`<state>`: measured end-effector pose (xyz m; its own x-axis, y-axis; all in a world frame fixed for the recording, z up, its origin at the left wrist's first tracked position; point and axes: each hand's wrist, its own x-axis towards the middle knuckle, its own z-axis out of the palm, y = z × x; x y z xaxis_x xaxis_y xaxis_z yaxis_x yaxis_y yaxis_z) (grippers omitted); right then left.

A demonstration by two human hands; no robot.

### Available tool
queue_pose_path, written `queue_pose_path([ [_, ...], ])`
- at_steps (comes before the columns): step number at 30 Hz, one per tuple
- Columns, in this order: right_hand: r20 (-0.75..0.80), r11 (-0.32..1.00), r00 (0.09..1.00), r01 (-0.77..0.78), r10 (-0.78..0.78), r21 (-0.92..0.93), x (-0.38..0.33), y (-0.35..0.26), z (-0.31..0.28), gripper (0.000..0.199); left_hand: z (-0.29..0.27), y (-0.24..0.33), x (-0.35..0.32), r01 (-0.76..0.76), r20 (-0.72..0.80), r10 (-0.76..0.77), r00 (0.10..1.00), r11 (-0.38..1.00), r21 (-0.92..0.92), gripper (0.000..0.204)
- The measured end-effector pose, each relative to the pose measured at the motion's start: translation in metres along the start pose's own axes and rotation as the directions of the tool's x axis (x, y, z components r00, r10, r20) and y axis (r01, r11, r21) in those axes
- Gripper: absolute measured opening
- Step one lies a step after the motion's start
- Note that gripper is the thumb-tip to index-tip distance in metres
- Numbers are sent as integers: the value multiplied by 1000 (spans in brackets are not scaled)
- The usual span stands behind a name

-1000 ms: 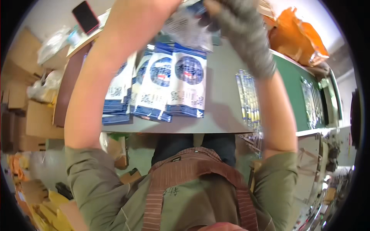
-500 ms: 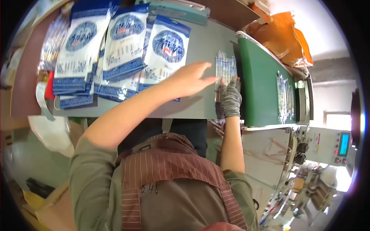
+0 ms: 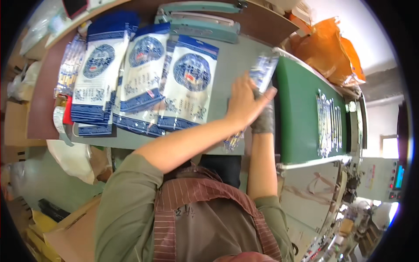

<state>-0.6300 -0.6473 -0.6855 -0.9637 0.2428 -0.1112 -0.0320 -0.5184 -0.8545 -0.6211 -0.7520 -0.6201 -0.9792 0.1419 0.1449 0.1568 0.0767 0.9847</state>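
A long clear packet [image 3: 263,72] with blue print lies along the right edge of the grey table [image 3: 231,61], beside the green conveyor belt [image 3: 299,113]. My bare left hand [image 3: 242,103] reaches across my body and grips the packet's middle, thumb toward the belt. My right hand [image 3: 263,119], in a grey glove, holds the same packet from the belt side, partly under my left hand. The packet's lower end [image 3: 234,142] sticks out below my left forearm. Three fanned stacks of blue-and-white pouches [image 3: 192,85] lie to the left.
Another clear packet [image 3: 328,123] lies on the belt to the right. A teal heat sealer [image 3: 200,24] stands at the table's far edge, orange bags [image 3: 334,48] behind the belt. A control panel [image 3: 396,177] is at far right, cardboard boxes [image 3: 65,231] at lower left.
My hands came down from a raised packet to the table's right edge. Since half a second ago the view closed in and the packet's far end lifted toward the belt.
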Motion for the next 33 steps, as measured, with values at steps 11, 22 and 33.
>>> queue_pose_path([
  [11,410,828,888,382,-207,-411,-82,-97,83,102,-62,-4,1,-239,535,168,828,969,67,113],
  [22,398,793,878,37,264,-608,-130,-63,100,32,-122,2,-145,651,834,-48,549,651,-391,33],
  [33,325,852,820,-328,471,-407,-145,-14,126,22,-439,-35,-137,-144,68,335,940,208,967,38],
])
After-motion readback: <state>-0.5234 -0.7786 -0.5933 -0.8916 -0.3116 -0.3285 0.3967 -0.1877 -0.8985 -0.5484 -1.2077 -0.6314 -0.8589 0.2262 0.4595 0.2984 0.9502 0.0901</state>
